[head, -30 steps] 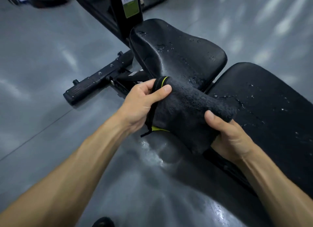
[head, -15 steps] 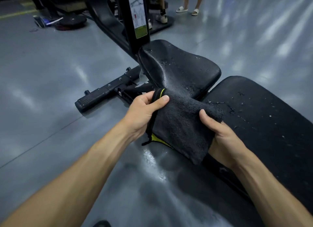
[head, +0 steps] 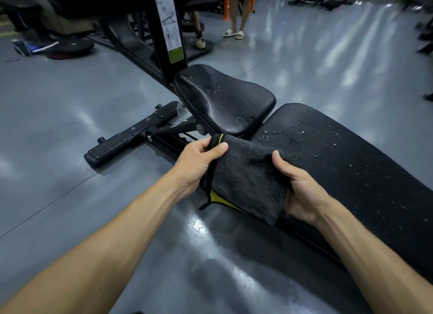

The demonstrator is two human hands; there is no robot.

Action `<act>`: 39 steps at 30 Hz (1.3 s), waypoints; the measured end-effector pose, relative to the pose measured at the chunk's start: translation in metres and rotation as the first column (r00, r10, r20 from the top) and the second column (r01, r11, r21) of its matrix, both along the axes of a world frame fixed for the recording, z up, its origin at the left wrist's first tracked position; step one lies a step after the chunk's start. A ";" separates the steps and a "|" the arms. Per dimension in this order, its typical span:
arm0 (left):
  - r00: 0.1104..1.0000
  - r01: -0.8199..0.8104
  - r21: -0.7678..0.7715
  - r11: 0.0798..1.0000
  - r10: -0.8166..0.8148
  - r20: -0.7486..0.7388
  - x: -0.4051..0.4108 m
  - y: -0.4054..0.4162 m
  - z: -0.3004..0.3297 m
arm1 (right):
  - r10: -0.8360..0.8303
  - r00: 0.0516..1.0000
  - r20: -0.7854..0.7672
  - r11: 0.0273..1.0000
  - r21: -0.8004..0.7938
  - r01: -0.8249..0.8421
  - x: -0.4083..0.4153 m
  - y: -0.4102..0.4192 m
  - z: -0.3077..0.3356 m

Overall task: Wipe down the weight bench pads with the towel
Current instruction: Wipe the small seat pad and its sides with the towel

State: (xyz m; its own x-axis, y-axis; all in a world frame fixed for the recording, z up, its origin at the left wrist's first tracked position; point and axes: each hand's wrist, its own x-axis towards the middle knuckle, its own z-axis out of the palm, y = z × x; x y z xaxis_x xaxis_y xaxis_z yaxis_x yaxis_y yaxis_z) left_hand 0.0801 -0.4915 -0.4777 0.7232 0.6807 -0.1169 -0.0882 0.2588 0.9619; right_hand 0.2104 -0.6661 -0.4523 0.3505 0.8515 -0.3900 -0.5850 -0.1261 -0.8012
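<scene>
both hands up front w/ a folded dark grey terry towel with a yellow edge (head: 246, 180) held between them: left hand (head: 196, 160) pinches its edge at 9 o'clock, right hand (head: 298, 187) grips the side at 3. towel hangs by the long black back pad (head: 351, 163), droplets on it. beyond at 12, the black seat pad (head: 225, 98), also wet. farther back, a black upright w/ an instruction sticker (head: 168, 25).

We note a grey glossy floor (head: 70, 116) carrying the desk: black seat pad (head: 225, 100) and long back pad (head: 351, 163), both dotted with droplets; a weight plate (head: 70, 47) lies far left.
</scene>
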 end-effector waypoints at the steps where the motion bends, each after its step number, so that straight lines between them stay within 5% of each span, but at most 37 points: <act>1: 1.000 -0.001 0.004 1.000 0.001 0.004 0.000 0.002 0.002 | 0.000 1.000 0.004 1.000 0.007 0.000 0.001 0.001 0.005; 13: 0.978 0.003 0.175 0.985 0.034 -0.204 -0.021 -0.009 0.037 | -0.257 0.962 0.089 0.966 0.053 0.253 0.023 -0.042 0.066; 23: 0.939 0.023 0.170 0.985 0.037 -0.341 -0.070 -0.021 0.005 | -0.435 0.897 0.076 0.900 0.041 0.433 0.008 -0.052 0.038; 26: 0.929 0.044 0.199 0.979 0.034 -0.370 -0.072 0.004 0.000 | -0.548 0.822 0.156 0.836 0.086 0.542 0.013 -0.026 0.050; 29: 0.936 0.016 0.225 0.974 0.065 -0.346 -0.051 0.036 -0.005 | -0.640 0.619 0.455 0.755 0.218 0.619 0.038 0.010 0.062; 31: 0.944 -0.006 0.238 0.971 0.084 -0.318 -0.027 0.050 -0.011 | -0.549 0.469 0.692 0.789 0.244 0.564 0.054 0.040 0.059; 34: 0.960 -0.052 0.225 0.973 0.111 -0.259 0.012 0.064 -0.022 | -0.250 0.358 0.900 0.893 0.071 0.445 0.068 0.090 0.036; 36: 0.962 -0.107 0.193 0.975 0.150 -0.226 0.029 0.069 -0.025 | 0.026 0.330 0.943 0.938 -0.137 0.319 0.070 0.118 0.013; 39: 0.951 -0.180 0.202 0.963 0.222 -0.215 0.039 0.080 -0.033 | 0.412 0.064 0.909 0.872 -0.414 0.259 0.069 0.143 -0.022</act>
